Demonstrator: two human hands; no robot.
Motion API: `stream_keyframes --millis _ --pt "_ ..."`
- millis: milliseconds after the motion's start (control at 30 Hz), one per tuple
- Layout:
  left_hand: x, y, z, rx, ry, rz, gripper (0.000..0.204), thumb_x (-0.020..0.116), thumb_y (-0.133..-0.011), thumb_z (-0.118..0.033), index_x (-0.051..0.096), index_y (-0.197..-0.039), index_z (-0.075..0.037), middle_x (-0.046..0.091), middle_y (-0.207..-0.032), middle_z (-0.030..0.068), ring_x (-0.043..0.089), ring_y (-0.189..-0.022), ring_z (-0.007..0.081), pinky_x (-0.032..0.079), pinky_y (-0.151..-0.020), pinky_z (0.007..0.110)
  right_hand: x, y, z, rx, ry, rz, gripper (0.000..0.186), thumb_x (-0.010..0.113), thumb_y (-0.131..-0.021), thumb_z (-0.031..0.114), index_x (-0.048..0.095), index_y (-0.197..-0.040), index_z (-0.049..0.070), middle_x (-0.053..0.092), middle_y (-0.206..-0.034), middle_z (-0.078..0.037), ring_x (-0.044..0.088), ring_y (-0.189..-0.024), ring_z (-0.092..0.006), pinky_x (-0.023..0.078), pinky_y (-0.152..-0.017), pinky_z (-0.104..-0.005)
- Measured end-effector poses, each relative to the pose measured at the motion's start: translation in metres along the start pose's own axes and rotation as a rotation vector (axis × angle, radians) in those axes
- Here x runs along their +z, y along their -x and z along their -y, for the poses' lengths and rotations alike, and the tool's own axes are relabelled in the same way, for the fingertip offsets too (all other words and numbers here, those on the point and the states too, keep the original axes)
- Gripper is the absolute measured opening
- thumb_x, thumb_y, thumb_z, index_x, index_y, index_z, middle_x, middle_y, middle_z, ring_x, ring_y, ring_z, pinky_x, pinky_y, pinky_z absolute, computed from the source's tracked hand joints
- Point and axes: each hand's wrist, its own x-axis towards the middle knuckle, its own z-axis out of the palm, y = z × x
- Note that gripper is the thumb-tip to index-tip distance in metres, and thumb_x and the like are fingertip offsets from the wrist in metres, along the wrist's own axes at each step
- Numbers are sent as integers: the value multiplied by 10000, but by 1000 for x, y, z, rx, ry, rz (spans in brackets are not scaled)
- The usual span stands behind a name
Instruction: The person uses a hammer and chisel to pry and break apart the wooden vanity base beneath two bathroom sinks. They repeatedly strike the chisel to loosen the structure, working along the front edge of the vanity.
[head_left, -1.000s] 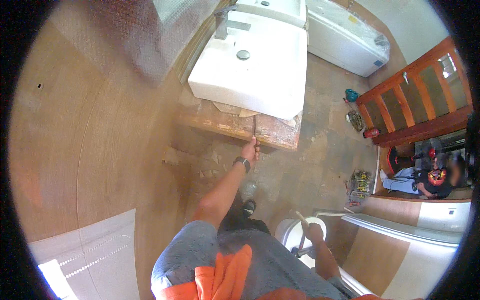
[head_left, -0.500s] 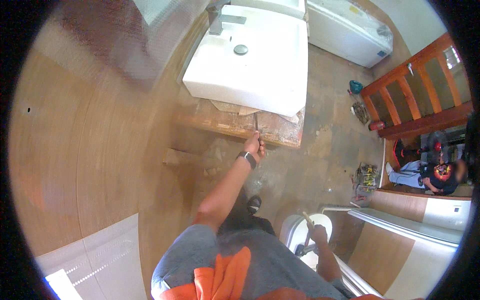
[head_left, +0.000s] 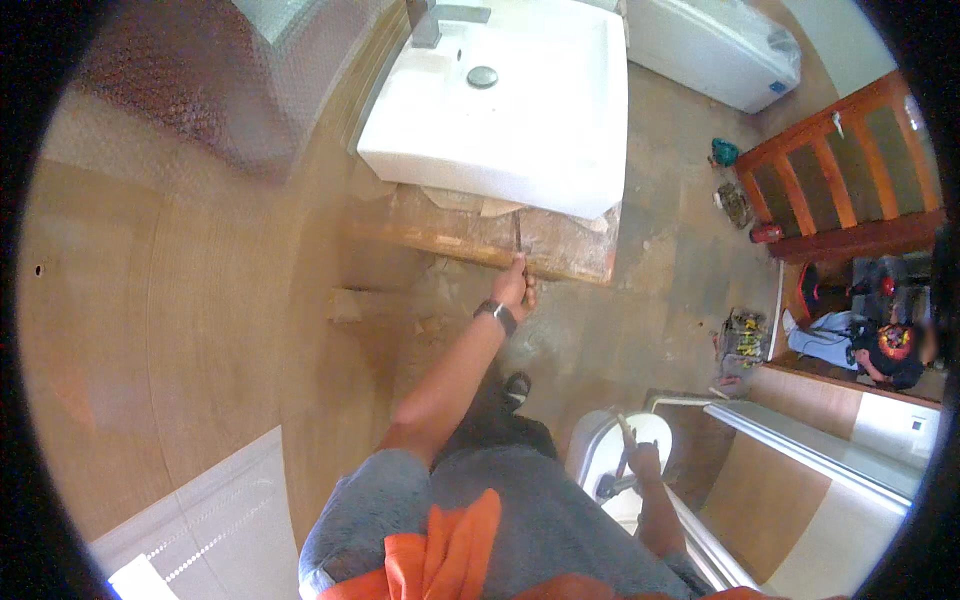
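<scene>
Out in front, my left hand (head_left: 514,287) is closed around a thin dark metal rod (head_left: 518,232), possibly a chisel. The rod lies across the rough front edge of a worn countertop (head_left: 450,232), its far tip close to the base of a white rectangular sink (head_left: 500,140). Flat tan pieces (head_left: 500,207) stick out from under the sink. At the lower right, my right hand (head_left: 645,462) grips a hammer (head_left: 607,487) with a pale wooden handle and dark metal head, held above a white toilet (head_left: 590,440).
A grey faucet (head_left: 425,25) stands at the sink's back left. To the right are a wooden door (head_left: 830,170), a tray of tools (head_left: 745,338) and a long white wrapped fixture (head_left: 710,50). A seated person (head_left: 850,340) is beyond the doorway. Wood-look wall panels (head_left: 130,320) line the left.
The view has tilted a little, so the sink sits higher in the picture. My left hand keeps the rod at the countertop edge; my right hand's hammer has turned slightly.
</scene>
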Motion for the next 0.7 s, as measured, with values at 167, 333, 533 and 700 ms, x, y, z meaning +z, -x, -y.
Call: stream_keyframes --millis 167,333,533,700 --pt "0 -2 7 -51 -42 -25 377 473 -1000 -534 526 -895 -176 472 -617 -48 420 -452 97 345 -404 273 3 -15 -6 73 97 0 820 358 -947 650 701 -729 -63 674 -734 -264 659 -889 -434 237 -1152 -448" --pt "-17 -15 21 71 -30 96 389 496 -1002 -508 511 -881 -139 482 -668 -26 410 -487 108 366 -427 279 -3 -18 -6 134 6 90 837 374 -939 666 699 -779 -89 668 -824 -316 646 -883 -469 358 -1054 -494" --pt "-37 -44 39 193 -200 109 471 457 -982 -593 495 -877 -135 454 -629 -23 409 -453 110 370 -413 282 -9 -32 -10 148 -20 65 870 422 -879 739 714 -830 -80 678 -830 -307 673 -857 -452 507 -812 -509" --pt "-44 -41 32 180 -260 184 483 475 -969 -607 507 -885 -132 449 -607 -33 409 -453 112 376 -416 274 -16 -37 -4 208 -113 93 822 440 -863 747 730 -787 -18 698 -779 -233 688 -845 -417 513 -790 -490"
